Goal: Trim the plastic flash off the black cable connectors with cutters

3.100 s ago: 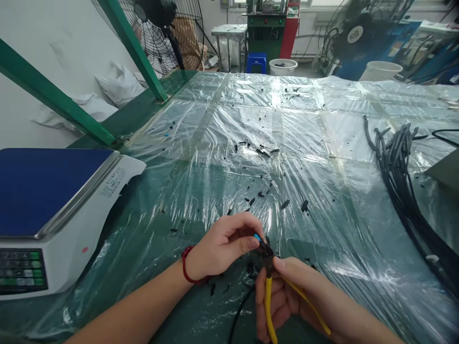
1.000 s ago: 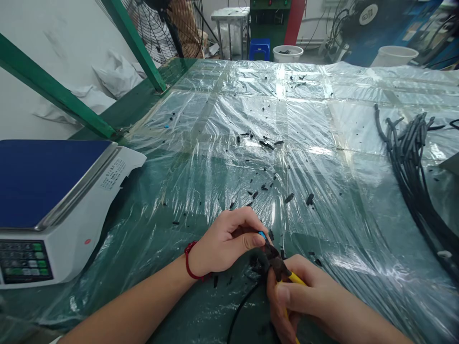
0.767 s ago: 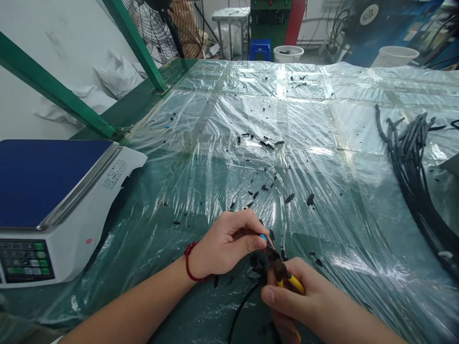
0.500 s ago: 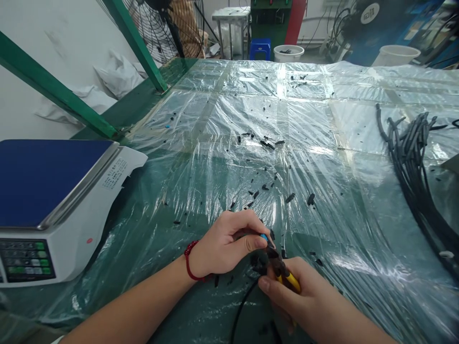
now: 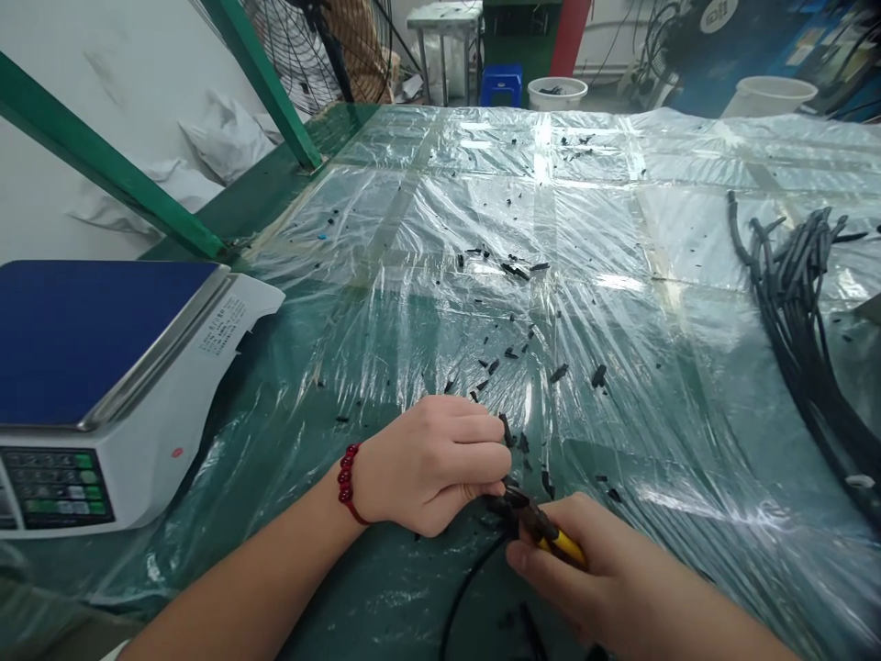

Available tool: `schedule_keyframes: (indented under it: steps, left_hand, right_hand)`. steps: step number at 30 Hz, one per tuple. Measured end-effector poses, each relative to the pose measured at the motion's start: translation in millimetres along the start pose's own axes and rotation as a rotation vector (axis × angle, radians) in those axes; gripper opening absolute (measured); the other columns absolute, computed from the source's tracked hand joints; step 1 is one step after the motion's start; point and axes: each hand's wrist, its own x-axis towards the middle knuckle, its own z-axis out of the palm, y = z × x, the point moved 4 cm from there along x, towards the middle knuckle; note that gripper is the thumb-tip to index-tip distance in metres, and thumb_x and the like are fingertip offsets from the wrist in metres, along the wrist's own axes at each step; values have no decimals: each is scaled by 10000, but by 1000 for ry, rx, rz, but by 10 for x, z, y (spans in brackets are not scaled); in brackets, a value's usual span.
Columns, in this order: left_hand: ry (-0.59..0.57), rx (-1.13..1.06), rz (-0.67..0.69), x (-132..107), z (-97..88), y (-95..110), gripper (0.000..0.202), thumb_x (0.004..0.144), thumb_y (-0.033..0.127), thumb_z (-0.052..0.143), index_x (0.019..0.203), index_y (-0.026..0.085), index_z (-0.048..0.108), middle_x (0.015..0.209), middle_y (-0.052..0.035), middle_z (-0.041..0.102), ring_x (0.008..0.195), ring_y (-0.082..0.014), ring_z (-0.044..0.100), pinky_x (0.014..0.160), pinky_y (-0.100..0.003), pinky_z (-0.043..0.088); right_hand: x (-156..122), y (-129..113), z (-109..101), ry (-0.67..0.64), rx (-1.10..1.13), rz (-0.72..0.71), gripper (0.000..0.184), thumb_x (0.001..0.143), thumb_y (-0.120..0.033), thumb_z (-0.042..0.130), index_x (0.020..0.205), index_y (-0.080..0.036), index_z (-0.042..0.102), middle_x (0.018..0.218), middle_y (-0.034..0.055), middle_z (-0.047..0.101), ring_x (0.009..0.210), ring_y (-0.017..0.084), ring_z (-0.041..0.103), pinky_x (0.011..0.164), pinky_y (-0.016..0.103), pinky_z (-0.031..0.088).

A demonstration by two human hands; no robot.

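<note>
My right hand point(image 5: 578, 560) is wrapped round yellow-handled cutting pliers point(image 5: 561, 542), whose dark jaws point up and left. My left hand point(image 5: 440, 459), with a red beaded bracelet point(image 5: 346, 473) on the wrist, is closed right at the jaw tips, its back turned up. Whatever its fingers pinch is hidden behind them. A thin black cable point(image 5: 460, 592) curves up from the table's near edge to the spot below the jaws. Black scraps point(image 5: 547, 484) lie scattered round both hands on the plastic sheet point(image 5: 440, 340).
A scale point(image 5: 158, 441) with a blue top stands at the left. On the right lies a bundle of black cables point(image 5: 791, 312). Green posts point(image 5: 124, 174) rise at the back left. White buckets point(image 5: 557, 95) and a blue stool point(image 5: 501, 85) stand beyond the table's far edge.
My left hand has rolled over so its back faces up, hiding the blue bit that showed between its fingers. The pliers have tilted flatter and shifted slightly right with my right hand.
</note>
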Motion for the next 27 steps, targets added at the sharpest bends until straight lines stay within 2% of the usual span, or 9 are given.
schedule_keyframes:
  steps: [3, 5, 10, 14, 17, 20, 23, 25, 27]
  left_hand:
    - [47, -15, 9, -4, 11, 5, 316, 994, 188, 428, 702, 218, 312, 628, 28, 354, 539, -145, 296, 512, -318, 269]
    - [68, -8, 13, -7, 16, 9, 316, 998, 201, 428, 707, 220, 308, 632, 27, 353, 541, -148, 301, 514, -321, 260]
    - [103, 10, -10, -18, 30, 18, 338, 1018, 229, 403, 699, 224, 292, 631, 25, 347, 527, -149, 297, 507, -318, 236]
    - [133, 10, -34, -28, 47, 23, 358, 1035, 255, 397, 695, 223, 289, 630, 30, 328, 522, -144, 278, 501, -318, 220]
    - [146, -10, -57, -23, 65, 23, 377, 1053, 292, 380, 696, 221, 279, 634, 34, 304, 525, -142, 265, 499, -321, 207]
    - [184, -28, -73, -11, 73, 17, 391, 1061, 318, 372, 696, 219, 276, 634, 36, 286, 527, -140, 257, 491, -316, 197]
    - [221, -49, -76, -7, 69, -3, 358, 1056, 272, 384, 709, 215, 319, 641, 31, 315, 534, -138, 279, 494, -302, 225]
    - [204, -77, -72, -9, 69, -21, 305, 1044, 220, 396, 740, 207, 376, 657, 19, 366, 548, -139, 321, 509, -294, 268]
    - [172, -107, -65, -12, 66, -34, 251, 1032, 186, 404, 782, 199, 425, 681, 1, 418, 572, -144, 367, 529, -291, 308]
  right_hand:
    - [6, 10, 7, 62, -84, -39, 414, 1014, -457, 420, 683, -218, 351, 597, -58, 334, 527, 102, 293, 483, 295, 184]
    - [16, 22, 6, 113, -150, -65, 427, 1022, -474, 390, 684, -218, 342, 604, -53, 343, 527, 105, 283, 474, 297, 181]
    - [45, 17, 0, 208, -275, -113, 448, 1039, -510, 317, 709, -223, 415, 625, -20, 482, 524, 125, 379, 493, 297, 224]
    - [70, 30, -3, 300, -369, -184, 391, 1049, -419, 311, 762, -222, 488, 723, 27, 650, 590, 163, 546, 548, 308, 250]
    - [92, 93, -2, 392, -482, -206, 332, 1043, -353, 305, 804, -222, 494, 756, 49, 678, 634, 201, 620, 566, 319, 240]
    - [95, 118, -13, 450, -526, -213, 282, 1031, -317, 316, 812, -222, 468, 758, 47, 661, 635, 204, 611, 571, 322, 238]
    - [53, 43, -49, 406, -403, -218, 312, 1025, -362, 359, 754, -224, 429, 703, 15, 601, 581, 162, 522, 552, 311, 240]
    - [8, -30, -73, 286, -256, -208, 345, 1019, -392, 401, 719, -221, 426, 669, -10, 552, 577, 142, 467, 535, 291, 257]
    - [-45, -80, -114, 193, -151, -170, 329, 1005, -404, 448, 735, -218, 484, 709, -10, 547, 665, 153, 498, 567, 271, 310]
